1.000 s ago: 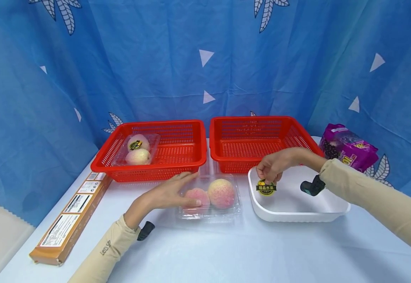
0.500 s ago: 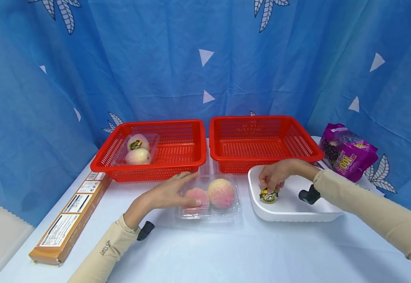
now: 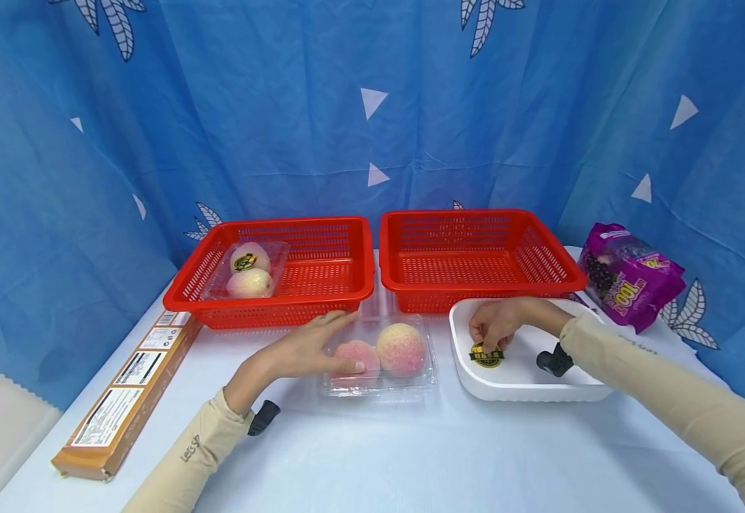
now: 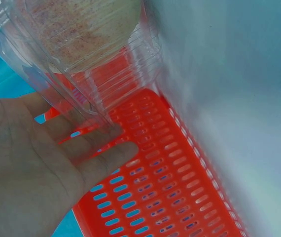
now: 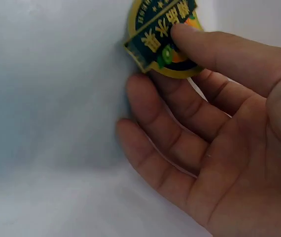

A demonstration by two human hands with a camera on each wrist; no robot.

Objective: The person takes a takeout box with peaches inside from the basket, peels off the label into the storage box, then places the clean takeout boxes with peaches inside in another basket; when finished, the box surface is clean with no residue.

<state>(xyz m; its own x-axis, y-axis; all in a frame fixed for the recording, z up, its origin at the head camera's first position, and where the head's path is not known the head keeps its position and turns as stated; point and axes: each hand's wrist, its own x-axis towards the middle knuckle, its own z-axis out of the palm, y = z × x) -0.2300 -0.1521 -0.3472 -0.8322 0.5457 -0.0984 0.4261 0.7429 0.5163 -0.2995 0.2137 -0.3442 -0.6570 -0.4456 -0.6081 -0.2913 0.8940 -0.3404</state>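
Observation:
In the white tub (image 3: 545, 392), my right hand (image 3: 497, 322) pinches a round black-and-gold fruit sticker (image 3: 486, 358). The right wrist view shows the thumb on the face of the sticker (image 5: 148, 37) and fingers behind its edge. My left hand (image 3: 302, 350) rests along the left side of a clear plastic box (image 3: 382, 386) with two pink-yellow peaches (image 3: 401, 350) in it. Its thumb lies over the front peach and its fingers reach the back corner. Seen from the left wrist, those fingers (image 4: 108, 160) extend fairly straight beside the box wall.
Two red baskets stand behind; the left basket (image 3: 308, 313) holds another clear box of peaches (image 3: 251, 283) with a similar label, while the right basket (image 3: 424, 303) is next to it. A purple bag (image 3: 638, 288) stands far right. A long orange carton (image 3: 119, 406) lies left.
My right hand has shifted slightly lower and inward in the white tub with the sticker, which has tilted and turned. The tub's right end shows less. My left hand has stayed still.

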